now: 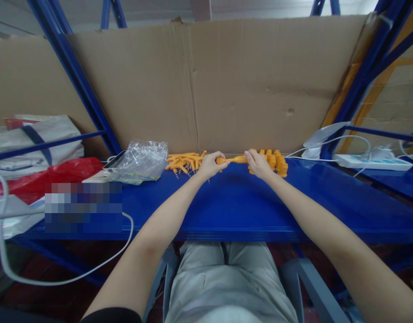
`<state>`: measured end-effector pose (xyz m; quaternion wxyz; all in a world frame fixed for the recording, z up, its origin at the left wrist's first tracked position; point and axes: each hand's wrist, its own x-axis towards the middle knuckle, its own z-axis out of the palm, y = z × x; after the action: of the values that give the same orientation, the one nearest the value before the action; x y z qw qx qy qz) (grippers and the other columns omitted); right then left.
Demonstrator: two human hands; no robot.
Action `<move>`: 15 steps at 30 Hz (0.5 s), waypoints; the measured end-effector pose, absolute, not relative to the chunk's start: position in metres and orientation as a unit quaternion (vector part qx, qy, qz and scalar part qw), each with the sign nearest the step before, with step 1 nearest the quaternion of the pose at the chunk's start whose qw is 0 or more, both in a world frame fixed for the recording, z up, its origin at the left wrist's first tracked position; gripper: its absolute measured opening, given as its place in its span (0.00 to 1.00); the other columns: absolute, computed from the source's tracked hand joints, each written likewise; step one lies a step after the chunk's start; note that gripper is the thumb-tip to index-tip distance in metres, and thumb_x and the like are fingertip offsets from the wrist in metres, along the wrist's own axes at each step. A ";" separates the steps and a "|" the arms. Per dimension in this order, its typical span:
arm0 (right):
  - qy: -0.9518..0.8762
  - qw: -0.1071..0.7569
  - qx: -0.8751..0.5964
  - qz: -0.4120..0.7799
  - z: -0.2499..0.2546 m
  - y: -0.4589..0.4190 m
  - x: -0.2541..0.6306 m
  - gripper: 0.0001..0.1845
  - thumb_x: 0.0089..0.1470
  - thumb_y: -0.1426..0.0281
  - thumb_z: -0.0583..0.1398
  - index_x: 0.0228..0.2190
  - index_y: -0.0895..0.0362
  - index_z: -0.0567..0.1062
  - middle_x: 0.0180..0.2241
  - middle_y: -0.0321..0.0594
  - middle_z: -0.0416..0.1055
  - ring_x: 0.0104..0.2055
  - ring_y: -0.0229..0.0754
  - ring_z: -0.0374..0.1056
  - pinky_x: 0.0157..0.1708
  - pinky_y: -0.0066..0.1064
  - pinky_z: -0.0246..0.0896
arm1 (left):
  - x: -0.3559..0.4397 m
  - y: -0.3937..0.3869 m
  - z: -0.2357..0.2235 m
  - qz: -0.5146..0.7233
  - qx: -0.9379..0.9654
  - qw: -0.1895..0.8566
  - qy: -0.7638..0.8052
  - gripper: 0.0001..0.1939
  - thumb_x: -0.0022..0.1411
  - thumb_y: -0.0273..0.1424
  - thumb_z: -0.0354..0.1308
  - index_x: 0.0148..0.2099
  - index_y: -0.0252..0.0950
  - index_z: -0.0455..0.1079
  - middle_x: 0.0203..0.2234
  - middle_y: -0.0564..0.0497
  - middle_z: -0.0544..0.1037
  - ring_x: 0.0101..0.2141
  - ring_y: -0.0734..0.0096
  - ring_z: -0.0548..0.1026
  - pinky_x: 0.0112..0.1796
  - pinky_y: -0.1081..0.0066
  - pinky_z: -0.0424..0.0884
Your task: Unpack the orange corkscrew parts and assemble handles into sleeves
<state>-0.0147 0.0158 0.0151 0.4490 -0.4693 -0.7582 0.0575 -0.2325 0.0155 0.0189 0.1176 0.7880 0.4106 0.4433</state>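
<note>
- Fingers of the left hand (209, 166) pinch the orange piece's (239, 159) round end; the right hand's (259, 164) grip its far end.
- It spans between them over the blue table (233, 206); probably light, stiff, slightly slick plastic, best held by its thicker ends.
- Beside the hands: orange branching parts (183, 161), orange knobbed parts (277, 162).
- Behind: cardboard (240, 85).

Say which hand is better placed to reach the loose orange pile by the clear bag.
Left, I'd judge: the left hand sits beside the orange pile, while the right hand is farther off, by the chunky orange pieces. Both hands hold the orange rod, so the left may need freeing first.
</note>
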 end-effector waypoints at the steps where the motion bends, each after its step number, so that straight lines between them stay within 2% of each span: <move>1: -0.761 0.441 -0.474 0.039 0.014 0.016 -0.014 0.26 0.63 0.45 0.44 0.30 0.51 0.67 0.28 0.42 0.71 0.37 0.51 0.70 0.43 0.42 0.63 | -0.232 0.015 0.019 0.443 0.789 0.112 0.410 0.11 0.57 0.38 0.62 0.33 0.37 0.68 0.19 0.58 0.72 0.20 0.76 0.69 0.26 0.75 0.64; 6: -0.751 0.436 -0.495 0.034 0.007 0.027 -0.012 0.21 0.65 0.54 0.46 0.28 0.52 0.68 0.30 0.46 0.73 0.39 0.54 0.70 0.45 0.46 0.63 | -0.232 0.019 0.018 0.436 0.807 0.012 0.398 0.09 0.55 0.36 0.64 0.32 0.37 0.70 0.25 0.55 0.76 0.28 0.73 0.72 0.33 0.73 0.66; 15: -0.734 0.450 -0.492 0.128 0.011 0.029 -0.016 0.26 0.62 0.50 0.48 0.19 0.52 0.61 0.23 0.44 0.67 0.33 0.51 0.68 0.41 0.46 0.63 | -0.233 0.022 0.015 0.422 0.813 -0.046 0.398 0.07 0.56 0.34 0.64 0.35 0.37 0.72 0.30 0.52 0.79 0.33 0.68 0.75 0.38 0.70 0.67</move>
<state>-0.0156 0.0290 0.0112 0.4499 -0.4922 -0.7342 0.1277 -0.2334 0.0216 0.0152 -0.0456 0.8132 0.3985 0.4218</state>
